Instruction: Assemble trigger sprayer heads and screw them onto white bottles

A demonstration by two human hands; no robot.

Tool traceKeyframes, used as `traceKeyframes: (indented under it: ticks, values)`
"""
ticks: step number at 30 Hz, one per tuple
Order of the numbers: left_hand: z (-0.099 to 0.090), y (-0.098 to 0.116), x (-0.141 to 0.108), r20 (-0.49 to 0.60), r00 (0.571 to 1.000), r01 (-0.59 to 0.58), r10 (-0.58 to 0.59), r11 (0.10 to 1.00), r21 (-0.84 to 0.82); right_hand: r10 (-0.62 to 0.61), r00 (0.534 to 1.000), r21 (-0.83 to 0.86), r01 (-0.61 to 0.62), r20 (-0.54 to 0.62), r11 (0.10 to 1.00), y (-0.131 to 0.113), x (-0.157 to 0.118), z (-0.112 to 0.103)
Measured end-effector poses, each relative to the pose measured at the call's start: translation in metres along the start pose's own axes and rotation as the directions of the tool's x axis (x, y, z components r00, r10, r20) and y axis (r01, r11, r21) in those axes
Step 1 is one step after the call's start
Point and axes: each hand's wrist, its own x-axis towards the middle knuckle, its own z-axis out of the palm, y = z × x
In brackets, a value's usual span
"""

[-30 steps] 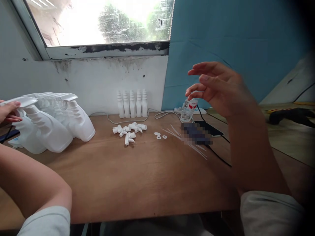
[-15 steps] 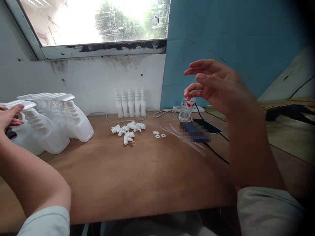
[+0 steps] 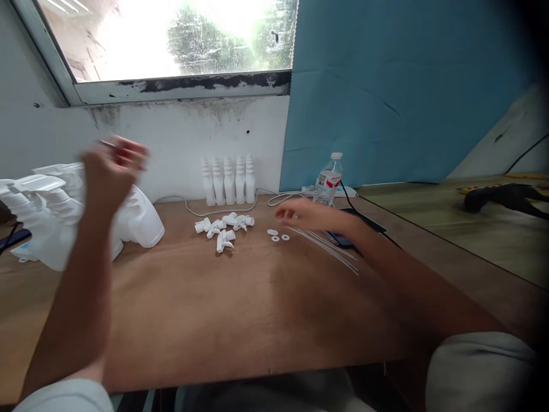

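Observation:
My left hand is raised in front of the white plastic spray bottle bodies at the left; it is smeared by motion and its fingers cannot be made out. Over the upper ends of the thin white tubes hovers my right hand, blurred, with its fingertips towards several flat white washers. Whether it touches a tube is not visible. White trigger spray heads lie in a loose group at mid-table. Behind them, slim ribbed white pieces stand upright in a row against the wall.
A clear water bottle with a red and white label stands at the back right, near a dark phone and cables. A dark phone-like object lies at the far left. Behind the brown table is a wall with a window.
My left hand has moved right and up, away from the bottle bodies' left end. My right hand has come down and left, from in front of the water bottle to the tubes.

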Motion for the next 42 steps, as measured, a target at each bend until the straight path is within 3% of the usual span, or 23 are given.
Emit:
traceKeyframes:
  ticks: [2,4,6,9,12,18,21,23,26,28,32,35,38,42]
  values:
    - [0.052,0.043,-0.017,0.239,0.965,-0.068,0.104,0.986,-0.152,-0.015,0.998,-0.100,0.021,0.054,0.995,0.026,0.003,0.037]
    - [0.099,0.069,-0.047,0.347,0.919,-0.113,0.189,0.967,-0.228,-0.030,0.999,-0.168,0.035,0.029,0.985,0.046,0.001,0.069]
    - [0.133,0.076,-0.078,0.385,0.877,-0.204,0.285,0.949,-0.239,-0.016,1.000,-0.195,0.012,-0.019,0.981,0.057,-0.003,0.090]
    - [0.156,0.068,-0.112,0.414,0.836,-0.322,0.361,0.933,-0.162,-0.012,0.994,-0.197,-0.009,-0.105,0.980,0.062,-0.007,0.106]
    - [0.160,0.060,-0.123,0.411,0.832,-0.338,0.374,0.928,-0.160,-0.030,0.984,-0.169,-0.001,-0.178,0.986,0.064,-0.006,0.112]
    - [0.162,0.060,-0.129,0.391,0.867,-0.234,0.309,0.945,-0.229,-0.062,0.961,-0.094,0.038,-0.271,0.995,0.070,-0.003,0.116]
    - [0.158,0.064,-0.139,0.353,0.903,-0.115,0.244,0.930,-0.349,-0.070,0.948,-0.067,0.051,-0.312,0.996,0.068,-0.004,0.116]
    - [0.153,0.070,-0.145,0.357,0.915,0.026,0.186,0.858,-0.513,-0.074,0.933,-0.039,0.064,-0.352,0.997,0.064,-0.005,0.115]
    - [0.144,0.081,-0.148,0.429,0.892,0.220,0.141,0.694,-0.686,-0.078,0.903,0.027,0.098,-0.422,0.995,0.051,-0.005,0.117]
    - [0.139,0.088,-0.146,0.472,0.866,0.271,0.163,0.639,-0.719,-0.078,0.882,0.080,0.130,-0.465,0.988,0.037,-0.005,0.120]
    - [0.132,0.095,-0.144,0.492,0.837,0.227,0.240,0.665,-0.711,-0.080,0.846,0.170,0.197,-0.527,0.965,0.002,-0.008,0.129]
    - [0.130,0.096,-0.145,0.507,0.828,0.238,0.239,0.669,-0.705,-0.141,0.803,0.208,0.313,-0.579,0.927,-0.021,-0.012,0.133]
    - [0.128,0.098,-0.148,0.535,0.810,0.272,0.242,0.652,-0.707,-0.279,0.768,0.147,0.434,-0.577,0.889,-0.031,-0.016,0.136]
    - [0.126,0.100,-0.151,0.573,0.787,0.320,0.229,0.643,-0.696,-0.384,0.782,0.086,0.482,-0.491,0.872,-0.031,-0.019,0.137]
